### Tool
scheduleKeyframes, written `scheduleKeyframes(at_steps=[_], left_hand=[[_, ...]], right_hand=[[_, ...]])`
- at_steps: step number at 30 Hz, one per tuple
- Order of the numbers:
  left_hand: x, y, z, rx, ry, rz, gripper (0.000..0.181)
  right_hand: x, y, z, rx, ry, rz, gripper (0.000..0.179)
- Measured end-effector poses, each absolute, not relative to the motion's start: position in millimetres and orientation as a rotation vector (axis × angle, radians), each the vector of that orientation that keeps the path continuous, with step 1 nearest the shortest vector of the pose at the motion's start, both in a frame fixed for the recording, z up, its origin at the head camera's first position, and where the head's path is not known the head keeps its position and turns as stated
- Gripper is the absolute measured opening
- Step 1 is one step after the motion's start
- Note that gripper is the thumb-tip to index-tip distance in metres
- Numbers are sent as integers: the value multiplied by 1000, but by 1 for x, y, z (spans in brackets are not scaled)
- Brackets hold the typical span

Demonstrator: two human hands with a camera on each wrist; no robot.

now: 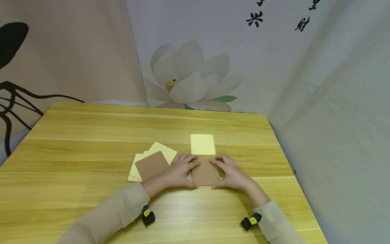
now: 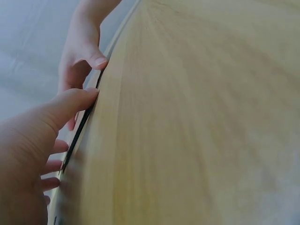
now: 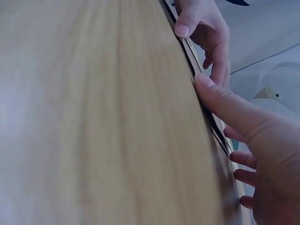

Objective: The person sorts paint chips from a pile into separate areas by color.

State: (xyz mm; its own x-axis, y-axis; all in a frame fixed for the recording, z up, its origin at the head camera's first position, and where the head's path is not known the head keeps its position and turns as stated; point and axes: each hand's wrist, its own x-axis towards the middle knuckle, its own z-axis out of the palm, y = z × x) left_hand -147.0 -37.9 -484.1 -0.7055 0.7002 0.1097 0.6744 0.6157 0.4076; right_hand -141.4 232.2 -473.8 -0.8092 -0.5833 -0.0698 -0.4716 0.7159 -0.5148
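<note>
A square brown card [image 1: 205,173] lies flat on the wooden table between the two hands. My left hand [image 1: 181,171] holds its left side, thumb at the near left corner and index finger over the far part. At the opposite side my right hand [image 1: 231,172] grips the card the same way, its thumb at the near right corner. Both thumbs meet the card's near edge in the left wrist view, where the left hand [image 2: 33,136] is in front of the right. Just beyond the card lies a pale yellow square card [image 1: 202,144].
Left of the hands is a fanned pile of yellow cards [image 1: 163,149] with a brown card [image 1: 151,165] on top, partly behind the left wrist. The wooden table [image 1: 91,135] ends at a curtain with a lotus print [image 1: 195,81]. A black chair-like frame [image 1: 12,91] stands at the left.
</note>
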Motion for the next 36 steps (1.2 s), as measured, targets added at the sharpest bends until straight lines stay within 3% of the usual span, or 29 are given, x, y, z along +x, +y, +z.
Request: scheduleKeyframes(at_steps=[17, 36], left_hand=[[-140, -49, -480, 1106, 2792, 747, 89], [-120, -112, -480, 830, 2915, 886, 91]], right_hand=[[-139, 226, -471, -890, 2760, -689, 98], [-155, 169, -465, -1112, 2688, -655, 99]])
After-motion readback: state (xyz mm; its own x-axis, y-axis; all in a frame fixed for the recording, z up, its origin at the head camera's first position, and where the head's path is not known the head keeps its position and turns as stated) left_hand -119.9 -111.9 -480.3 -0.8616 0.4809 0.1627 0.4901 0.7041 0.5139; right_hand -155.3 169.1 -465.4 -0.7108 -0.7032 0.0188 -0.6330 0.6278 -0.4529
